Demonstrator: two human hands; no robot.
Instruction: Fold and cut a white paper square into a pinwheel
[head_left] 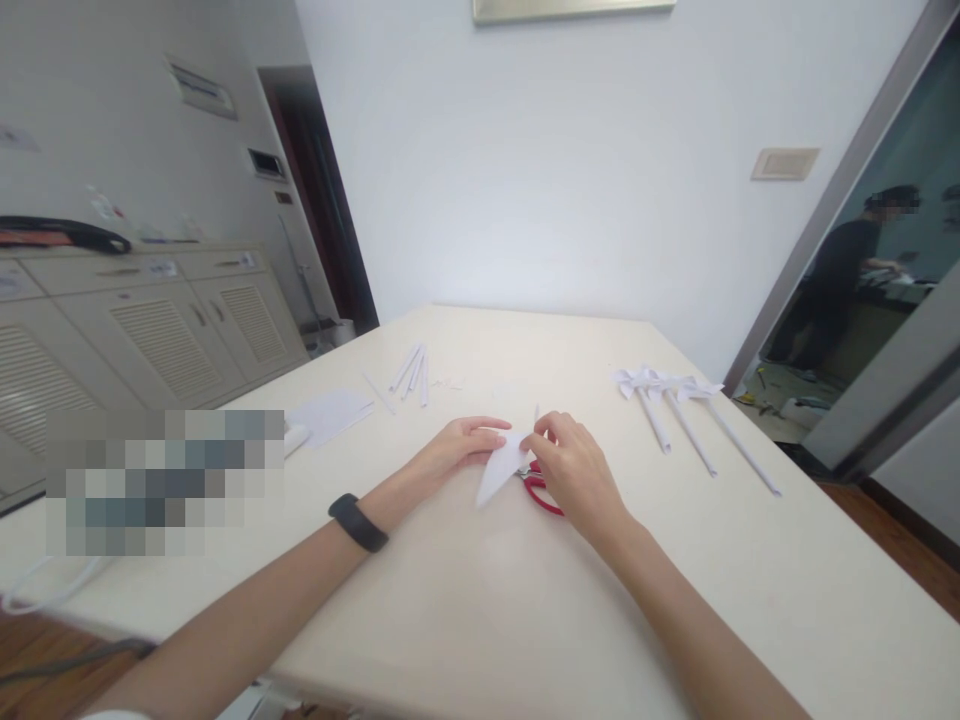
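A white folded paper triangle (501, 468) lies on the cream table (480, 600) between both hands. My left hand (459, 448) rests on its left side with the fingers laid along the top edge. My right hand (574, 470) pinches the paper's upper right corner with thumb and forefinger. Red-handled scissors (540, 490) lie on the table just under my right hand, partly hidden by it. A black band sits on my left wrist.
Several rolled white paper sticks (411, 372) and a paper sheet (330, 412) lie at the far left. Paper pinwheels on sticks (675, 405) lie at the right. A cabinet (150, 320) stands left; another person stands beyond the doorway at right.
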